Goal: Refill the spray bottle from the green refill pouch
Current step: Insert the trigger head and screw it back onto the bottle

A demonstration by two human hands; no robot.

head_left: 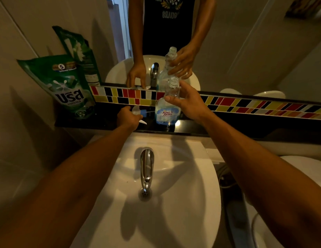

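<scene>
The spray bottle (167, 108) stands upright on the dark surface (192, 128) at the far side of the sink (192, 176), its neck uncapped. The right hand (189, 102) grips the bottle's neck, fingers (169, 99) curled round it. Just left of the bottle, the left hand (128, 118) holds the removed spray head (139, 111), fingers closed on it; whether the head touches the surface is hard to tell. The green refill pouch (66, 86) leans against the wall at the far left, well apart from both hands. A chrome tap (146, 167) points near.
</scene>
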